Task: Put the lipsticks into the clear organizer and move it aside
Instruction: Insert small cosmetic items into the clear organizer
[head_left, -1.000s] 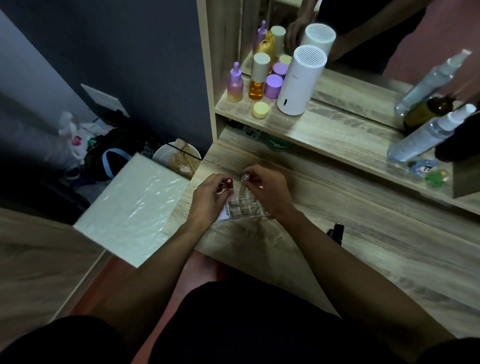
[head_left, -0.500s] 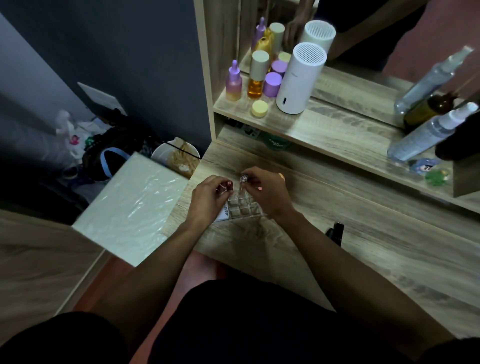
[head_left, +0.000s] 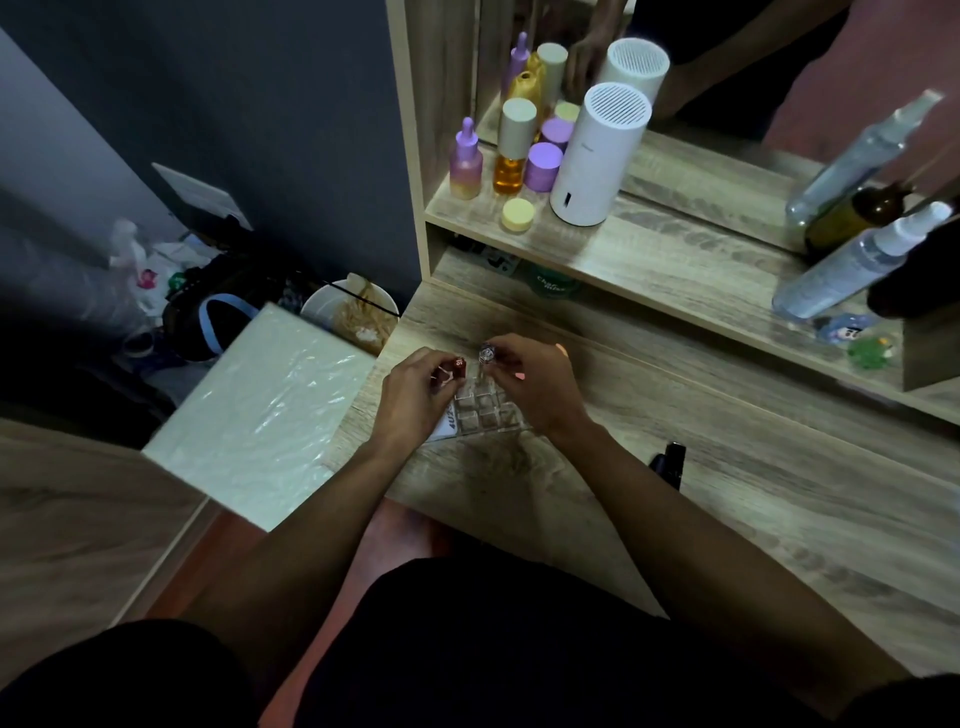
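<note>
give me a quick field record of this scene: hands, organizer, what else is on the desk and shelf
left hand: holds a red-capped lipstick at the organizer's far-left corner
right hand: holds a silver-capped lipstick above the organizer's far edge
clear organizer: on the wooden desk, between the hands; visible cells look empty
black object: on the desk, right of the right forearm
shelf: white cylindrical device, purple dropper bottle, amber bottle, spray bottle

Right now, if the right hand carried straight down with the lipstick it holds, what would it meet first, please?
Probably the clear organizer: the right hand holds its lipstick just above the far cells, though exact depth is unclear.
</note>
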